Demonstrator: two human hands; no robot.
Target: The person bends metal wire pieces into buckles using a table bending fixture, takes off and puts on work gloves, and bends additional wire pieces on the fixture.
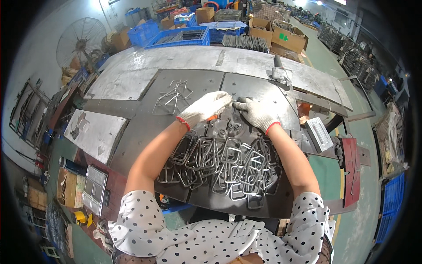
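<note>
Both gloved hands are working at the far side of a dark steel desk (132,132). The left hand (204,109), in a white knit glove with a red cuff, is lying with its fingers (224,99) drawn together and pointing right; whether they are pinching anything cannot be told. The right hand (257,113), gloved the same way, is resting palm down with its fingers (241,105) curled toward the left fingertips, so the two hands are almost touching above a small bolted fixture (228,127). No held part is showing in either hand.

A heap of bent wire frames (224,165) is lying on the desk between the forearms, just below the fixture. A smaller pile of wire frames (173,96) is sitting left of the left hand. A blue crate (180,37) is standing beyond the desk.
</note>
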